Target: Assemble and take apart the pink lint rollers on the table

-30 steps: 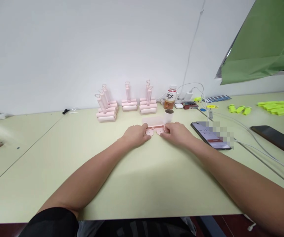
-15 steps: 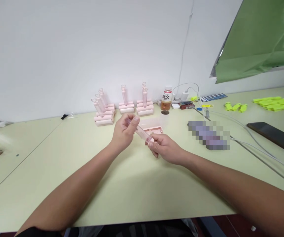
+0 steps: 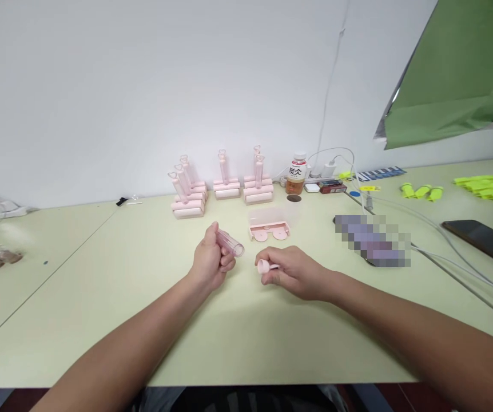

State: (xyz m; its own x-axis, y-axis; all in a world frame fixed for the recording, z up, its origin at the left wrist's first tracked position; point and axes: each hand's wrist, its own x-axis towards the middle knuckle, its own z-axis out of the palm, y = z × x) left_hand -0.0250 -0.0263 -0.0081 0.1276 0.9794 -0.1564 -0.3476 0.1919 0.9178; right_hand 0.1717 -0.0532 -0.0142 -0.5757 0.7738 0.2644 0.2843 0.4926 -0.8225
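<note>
My left hand (image 3: 210, 260) is closed around a clear pink tube (image 3: 230, 244) whose open end points right. A little to its right, my right hand (image 3: 291, 270) pinches a small pink cap piece (image 3: 263, 266), apart from the tube. Both hands rest low over the pale green table (image 3: 238, 320). Just beyond them lies a pink base with two round discs (image 3: 269, 230) under a clear lid.
Several assembled pink rollers (image 3: 225, 183) stand in stacks by the wall. A drink bottle (image 3: 295, 173), chargers and white cables (image 3: 444, 240) lie to the right, with a phone (image 3: 373, 240), a dark phone (image 3: 482, 240) and yellow-green clips (image 3: 486, 187).
My hands lifted a tube from the pink base, drew back toward me, then pulled apart: the left now keeps the tube, the right keeps the cap piece.
</note>
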